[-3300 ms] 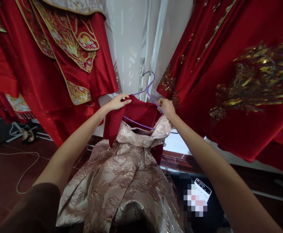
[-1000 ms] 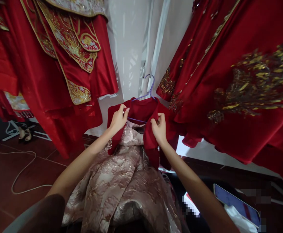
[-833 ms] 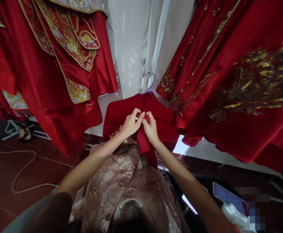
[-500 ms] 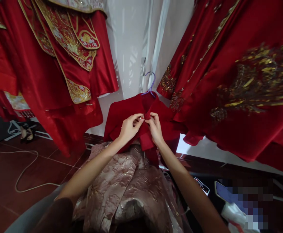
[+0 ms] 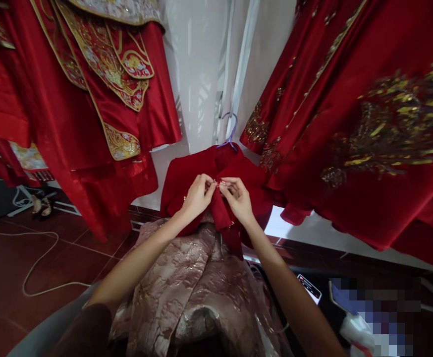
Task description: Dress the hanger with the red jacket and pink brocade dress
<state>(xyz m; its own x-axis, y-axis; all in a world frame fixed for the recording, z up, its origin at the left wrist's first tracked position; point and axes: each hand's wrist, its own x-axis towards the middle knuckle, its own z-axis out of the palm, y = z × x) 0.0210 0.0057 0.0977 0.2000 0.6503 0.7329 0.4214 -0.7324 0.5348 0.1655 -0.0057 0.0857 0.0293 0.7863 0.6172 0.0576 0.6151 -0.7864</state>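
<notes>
Cloth was pinched at the front of a dark red, plain cloth jacket (image 5: 185, 171), which was hung in the middle, over the top of a shiny, pinkish-gold patterned dress (image 5: 172, 292). One front edge was held by the left hand (image 5: 199, 194), with thumb and fingers close together, and the other was held by the right hand (image 5: 239, 199) in the same small pinch.

On the left, it was judged, the cloth could be lost if the pinch were made loose, because only a little bit was held. In the middle, the thin purple hanger (image 5: 234, 130) could be tipped if the jacket were tugged down too hard. On the right, the jacket could be snagged on the gold sequins of a long red gown (image 5: 405, 198) if it were swung that way.

On the far left, a red satin gown with gold-edged flaps (image 5: 53, 114) was cut off at the top. In the middle, the dress's top was mostly covered. Beads or nails could not be told apart in the tiny shiny bits (image 5: 222, 183) between the hands. On the right, a small lit phone (image 5: 310, 287) was partly hidden by the right arm.
</notes>
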